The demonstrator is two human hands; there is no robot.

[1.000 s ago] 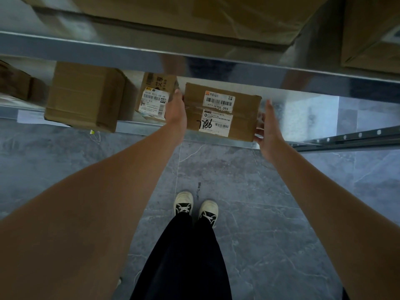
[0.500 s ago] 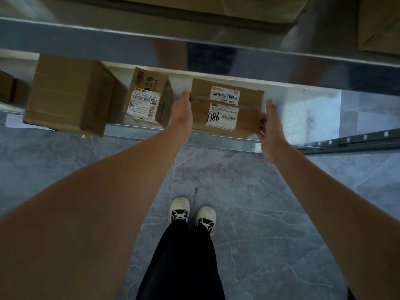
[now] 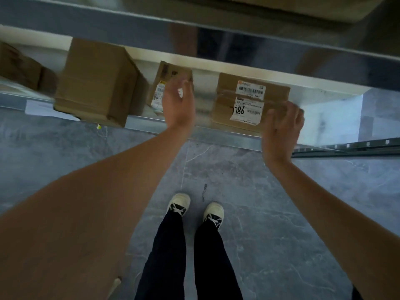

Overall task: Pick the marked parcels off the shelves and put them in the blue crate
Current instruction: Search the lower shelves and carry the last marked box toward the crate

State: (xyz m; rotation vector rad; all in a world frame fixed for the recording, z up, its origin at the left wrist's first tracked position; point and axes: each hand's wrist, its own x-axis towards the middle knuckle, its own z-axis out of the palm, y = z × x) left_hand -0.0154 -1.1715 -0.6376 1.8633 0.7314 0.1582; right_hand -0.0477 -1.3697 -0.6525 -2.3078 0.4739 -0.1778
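1. Parcel [image 3: 251, 102], marked 7786, lies flat at the shelf [image 3: 207, 126] front edge, label up for reading.
2. Right hand [image 3: 281, 128] curls over its near right corner.
3. Left hand [image 3: 178, 105] is released, hovering beside the smaller box [image 3: 164, 83].

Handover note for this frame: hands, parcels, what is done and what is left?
Left hand: empty, fingers loosely curled, in front of the small labelled box.
Right hand: at the right front corner of the parcel marked 7786; grip unclear from blur.
That parcel sits on the shelf, not lifted.
Blue crate not in view.
Left: lift the parcel, carry it to the crate.
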